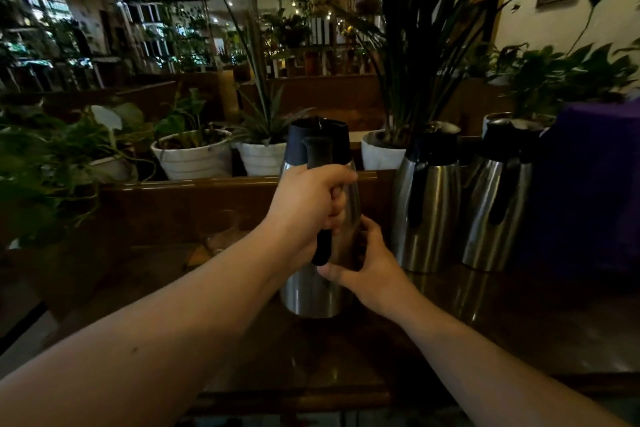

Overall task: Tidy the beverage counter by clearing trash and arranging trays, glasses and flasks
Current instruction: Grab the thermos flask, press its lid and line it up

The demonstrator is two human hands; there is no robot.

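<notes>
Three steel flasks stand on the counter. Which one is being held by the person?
The leftmost flask, nearest the camera. The left hand grips its black handle and the right hand touches its body. The other two flasks stand untouched to its right.

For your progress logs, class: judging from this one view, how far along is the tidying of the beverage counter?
Looks done: two steel flasks stand side by side at the counter's right. In hand: the left hand grips a third flask by its handle while the right hand steadies its body. Left: a glass sits behind; no trays or trash show.
</notes>
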